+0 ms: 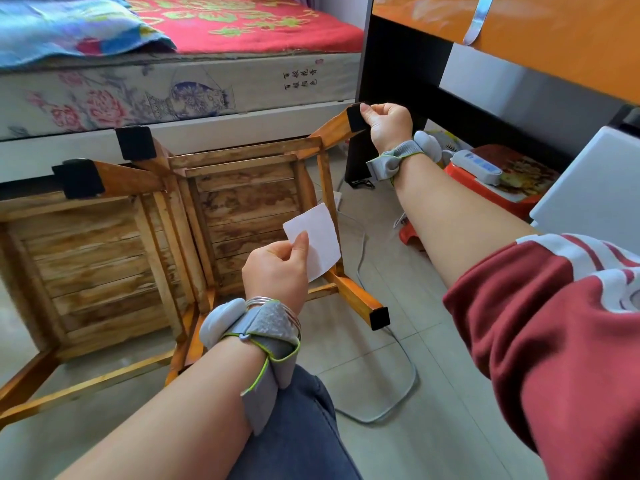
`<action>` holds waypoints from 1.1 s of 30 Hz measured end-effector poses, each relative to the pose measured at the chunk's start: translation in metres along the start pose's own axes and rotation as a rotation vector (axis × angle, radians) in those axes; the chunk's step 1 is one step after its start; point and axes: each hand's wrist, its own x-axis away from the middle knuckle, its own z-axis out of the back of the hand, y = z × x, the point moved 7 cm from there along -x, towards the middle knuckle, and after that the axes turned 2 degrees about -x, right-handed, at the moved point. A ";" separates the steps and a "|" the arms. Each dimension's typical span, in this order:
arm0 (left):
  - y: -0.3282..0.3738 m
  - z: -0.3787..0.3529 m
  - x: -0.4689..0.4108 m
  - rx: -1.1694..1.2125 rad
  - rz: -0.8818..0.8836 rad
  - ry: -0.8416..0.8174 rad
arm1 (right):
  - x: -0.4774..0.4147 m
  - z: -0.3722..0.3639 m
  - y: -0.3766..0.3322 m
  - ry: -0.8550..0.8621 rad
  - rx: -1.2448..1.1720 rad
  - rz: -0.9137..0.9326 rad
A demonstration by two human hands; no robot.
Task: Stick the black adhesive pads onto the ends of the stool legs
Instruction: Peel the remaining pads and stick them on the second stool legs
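Left hand (pixel 277 271) with paper (pixel 322 233); stool legs (pixel 353 299) camera-ward

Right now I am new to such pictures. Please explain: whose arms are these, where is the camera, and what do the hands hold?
There is no machine: a person works with bare hands, and one camera worn on the head looks down at them. Two wooden stools lie on their sides on the tiled floor. The right hand pinches a black pad onto a stool leg. The left hand holds a white paper square. Grey bands wrap both wrists.
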 end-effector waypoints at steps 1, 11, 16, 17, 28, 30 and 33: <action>0.000 0.000 0.000 0.003 -0.001 -0.007 | -0.001 0.000 -0.001 -0.002 0.024 0.010; -0.001 -0.003 0.001 0.040 0.004 -0.032 | -0.001 -0.003 0.004 0.047 0.000 -0.014; -0.004 -0.004 -0.001 0.061 0.024 -0.050 | -0.001 -0.003 0.006 0.062 -0.017 -0.015; -0.004 -0.005 -0.001 0.064 0.028 -0.053 | -0.001 -0.003 0.006 0.063 -0.012 -0.013; 0.000 -0.006 0.000 0.071 0.016 -0.062 | 0.001 0.000 -0.001 0.134 0.142 0.034; 0.000 -0.007 0.001 0.068 0.013 -0.062 | 0.003 -0.001 0.002 0.172 0.125 0.016; 0.000 -0.007 0.001 0.079 0.022 -0.052 | 0.006 -0.007 0.010 0.205 0.023 -0.049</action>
